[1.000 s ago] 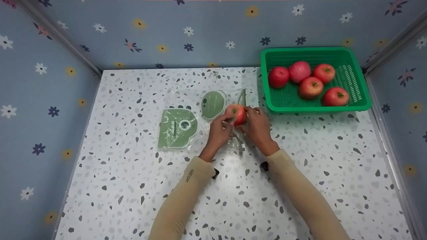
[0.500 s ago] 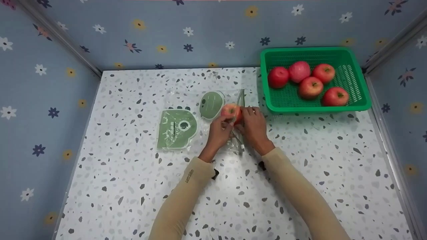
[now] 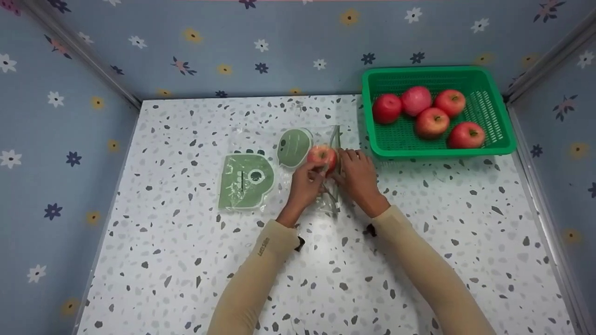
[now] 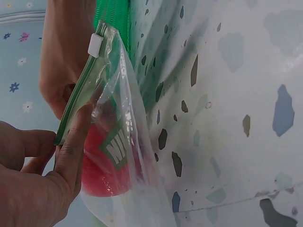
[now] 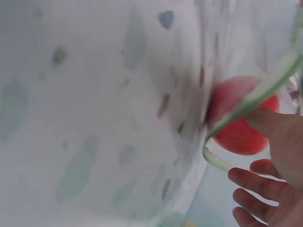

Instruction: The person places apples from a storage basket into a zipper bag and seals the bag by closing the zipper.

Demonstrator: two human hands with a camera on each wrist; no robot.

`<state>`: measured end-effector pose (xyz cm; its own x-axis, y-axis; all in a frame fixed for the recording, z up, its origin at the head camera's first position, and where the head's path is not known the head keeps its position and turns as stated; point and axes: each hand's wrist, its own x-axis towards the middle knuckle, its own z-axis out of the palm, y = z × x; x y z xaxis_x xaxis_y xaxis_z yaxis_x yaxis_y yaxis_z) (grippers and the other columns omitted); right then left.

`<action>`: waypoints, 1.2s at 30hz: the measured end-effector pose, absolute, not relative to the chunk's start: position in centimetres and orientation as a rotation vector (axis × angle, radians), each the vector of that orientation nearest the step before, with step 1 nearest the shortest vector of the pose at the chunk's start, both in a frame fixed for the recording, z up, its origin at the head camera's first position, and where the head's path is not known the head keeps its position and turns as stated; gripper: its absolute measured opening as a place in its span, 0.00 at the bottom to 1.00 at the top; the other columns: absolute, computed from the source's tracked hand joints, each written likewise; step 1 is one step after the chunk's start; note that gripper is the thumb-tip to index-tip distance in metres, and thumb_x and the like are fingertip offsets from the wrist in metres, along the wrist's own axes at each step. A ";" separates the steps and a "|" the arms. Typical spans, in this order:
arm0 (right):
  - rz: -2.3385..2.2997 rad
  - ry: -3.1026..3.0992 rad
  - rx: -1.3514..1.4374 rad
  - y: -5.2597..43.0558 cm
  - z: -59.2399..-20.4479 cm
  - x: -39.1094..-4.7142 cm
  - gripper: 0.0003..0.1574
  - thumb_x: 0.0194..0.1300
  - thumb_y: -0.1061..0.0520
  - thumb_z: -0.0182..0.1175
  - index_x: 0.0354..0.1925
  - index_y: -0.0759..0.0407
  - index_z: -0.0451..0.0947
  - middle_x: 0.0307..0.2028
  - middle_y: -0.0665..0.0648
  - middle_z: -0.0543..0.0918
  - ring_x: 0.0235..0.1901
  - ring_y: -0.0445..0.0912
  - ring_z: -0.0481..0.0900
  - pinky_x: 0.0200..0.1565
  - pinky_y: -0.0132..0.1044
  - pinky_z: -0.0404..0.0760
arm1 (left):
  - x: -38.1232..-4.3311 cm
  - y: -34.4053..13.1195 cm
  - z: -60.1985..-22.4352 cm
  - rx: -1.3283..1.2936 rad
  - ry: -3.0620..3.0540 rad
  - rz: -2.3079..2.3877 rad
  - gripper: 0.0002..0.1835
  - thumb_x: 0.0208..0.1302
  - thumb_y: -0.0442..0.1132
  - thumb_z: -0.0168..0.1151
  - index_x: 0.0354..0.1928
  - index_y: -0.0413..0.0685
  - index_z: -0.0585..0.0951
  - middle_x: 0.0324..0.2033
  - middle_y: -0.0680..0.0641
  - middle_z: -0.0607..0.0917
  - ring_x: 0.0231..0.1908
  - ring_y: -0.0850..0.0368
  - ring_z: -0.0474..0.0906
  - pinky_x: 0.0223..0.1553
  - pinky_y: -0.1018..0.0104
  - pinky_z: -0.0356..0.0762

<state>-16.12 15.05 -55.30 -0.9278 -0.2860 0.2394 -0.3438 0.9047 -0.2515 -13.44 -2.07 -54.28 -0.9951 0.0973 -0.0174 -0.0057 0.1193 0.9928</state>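
A clear zip bag printed with green cartoon shapes (image 3: 249,181) lies flat on the speckled table, its mouth facing right. Just inside that mouth sits a red apple (image 3: 321,153); the left wrist view shows the apple (image 4: 97,182) through the plastic. My left hand (image 3: 303,188) pinches the bag's green zip edge (image 4: 78,97) between thumb and fingers. At the mouth's right side is my right hand (image 3: 361,179). In the right wrist view its thumb is at the green strip (image 5: 265,92) in front of the apple, and its other fingers are loosely spread.
A green plastic basket (image 3: 440,152) holding several red apples (image 3: 432,123) stands at the back right, close beyond my right hand. A white slider (image 4: 95,45) sits on the zip edge. Flower-patterned walls (image 3: 288,37) enclose the table's back and sides.
The apple has moved slightly left, deeper into the bag. My right hand followed it left, then drew back a little to the right. My left hand keeps its hold on the bag's edge.
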 end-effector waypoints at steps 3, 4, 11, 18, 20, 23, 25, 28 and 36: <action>0.454 -2.859 0.477 15.7 -54.6 -16.1 0.42 0.62 0.49 0.79 0.67 0.66 0.76 0.56 0.67 0.83 0.56 0.63 0.77 0.59 0.57 0.79 | -13.5 -2.1 -54.4 0.120 2.322 2.024 0.16 0.71 0.23 0.57 0.57 0.27 0.82 0.45 0.32 0.84 0.39 0.32 0.84 0.29 0.68 0.87; 0.471 -2.854 0.475 16.0 -54.3 -16.1 0.42 0.62 0.49 0.79 0.67 0.66 0.76 0.56 0.67 0.83 0.56 0.63 0.77 0.59 0.57 0.79 | -13.5 -2.2 -54.4 0.131 2.339 2.017 0.15 0.71 0.23 0.57 0.57 0.27 0.82 0.45 0.33 0.84 0.38 0.36 0.84 0.29 0.69 0.87; 0.598 -2.826 0.484 17.4 -52.2 -15.7 0.34 0.66 0.54 0.76 0.64 0.67 0.77 0.56 0.68 0.83 0.54 0.63 0.78 0.56 0.56 0.82 | -13.4 -2.4 -54.6 0.166 2.413 1.964 0.14 0.72 0.25 0.59 0.56 0.29 0.83 0.44 0.33 0.85 0.35 0.57 0.82 0.31 0.72 0.83; 0.611 -2.761 0.455 18.5 -49.9 -15.4 0.30 0.67 0.54 0.75 0.62 0.66 0.79 0.56 0.67 0.84 0.55 0.62 0.78 0.56 0.56 0.82 | -13.5 -2.4 -54.6 0.168 2.413 1.958 0.13 0.72 0.26 0.58 0.54 0.28 0.83 0.44 0.33 0.85 0.37 0.46 0.85 0.32 0.75 0.80; 0.610 -2.750 0.434 18.9 -49.3 -15.5 0.30 0.67 0.54 0.75 0.62 0.66 0.80 0.56 0.67 0.84 0.56 0.62 0.78 0.57 0.56 0.82 | -13.5 -2.4 -54.6 0.163 2.405 1.961 0.13 0.72 0.26 0.58 0.54 0.28 0.83 0.44 0.34 0.85 0.37 0.44 0.85 0.32 0.75 0.81; 0.622 -2.728 0.402 19.8 -48.6 -15.6 0.30 0.67 0.54 0.75 0.61 0.65 0.80 0.55 0.66 0.84 0.55 0.62 0.79 0.56 0.56 0.81 | -13.4 -2.4 -54.5 0.154 2.386 1.965 0.13 0.73 0.26 0.59 0.55 0.28 0.83 0.45 0.33 0.85 0.39 0.41 0.85 0.32 0.74 0.82; 0.632 -2.717 0.389 20.7 -48.3 -15.8 0.29 0.67 0.53 0.75 0.61 0.65 0.80 0.56 0.66 0.84 0.55 0.62 0.78 0.55 0.57 0.81 | -13.4 -2.4 -54.5 0.142 2.375 1.964 0.13 0.73 0.26 0.59 0.55 0.29 0.83 0.45 0.33 0.85 0.40 0.40 0.85 0.32 0.72 0.84; 0.632 -2.691 0.342 22.2 -47.8 -16.3 0.30 0.67 0.54 0.75 0.62 0.65 0.80 0.56 0.67 0.83 0.54 0.63 0.78 0.55 0.57 0.81 | -13.4 -2.4 -54.5 0.130 2.364 1.966 0.13 0.74 0.26 0.59 0.55 0.29 0.83 0.45 0.34 0.85 0.39 0.43 0.85 0.33 0.69 0.86; 0.597 -2.730 0.208 26.1 -47.0 -17.8 0.31 0.68 0.55 0.74 0.64 0.68 0.78 0.58 0.69 0.81 0.58 0.65 0.76 0.58 0.64 0.78 | -13.4 -2.3 -54.5 0.113 2.325 1.994 0.13 0.73 0.25 0.58 0.56 0.28 0.82 0.44 0.34 0.84 0.37 0.51 0.83 0.33 0.66 0.89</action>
